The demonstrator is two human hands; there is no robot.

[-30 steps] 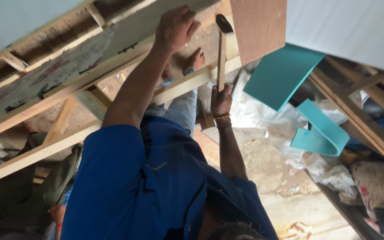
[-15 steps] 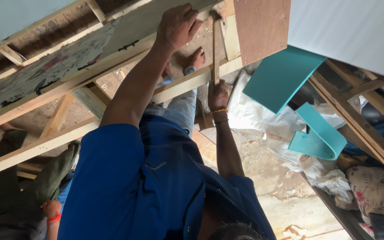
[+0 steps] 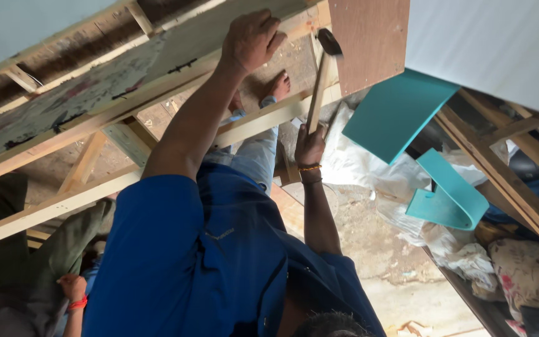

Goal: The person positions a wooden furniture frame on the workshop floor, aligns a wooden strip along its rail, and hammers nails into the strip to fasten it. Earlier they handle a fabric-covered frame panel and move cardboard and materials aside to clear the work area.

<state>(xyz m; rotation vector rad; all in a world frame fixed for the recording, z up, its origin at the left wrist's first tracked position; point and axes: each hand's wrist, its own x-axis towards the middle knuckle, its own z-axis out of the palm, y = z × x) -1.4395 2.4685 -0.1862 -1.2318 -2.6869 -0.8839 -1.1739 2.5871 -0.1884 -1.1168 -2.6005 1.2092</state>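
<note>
Soft, even daylight fills the scene; the white panel (image 3: 494, 43) at upper right glares slightly, shadows stay faint, focus sharp.

Views: one, head-worn.
Position: above and behind the person, close over the blue-shirted shoulders (image 3: 201, 249).
Direction: steeply downward along the torso to the bare foot (image 3: 277, 84) and the dusty floor (image 3: 400, 274).
Nearness: shoulders fill the lower frame; left hand (image 3: 252, 39) and right hand (image 3: 310, 145) lie at arm's reach.
Tilt: frame rotated, so the timber rails (image 3: 95, 118) run diagonally.
Shared field: none, single view.
</note>
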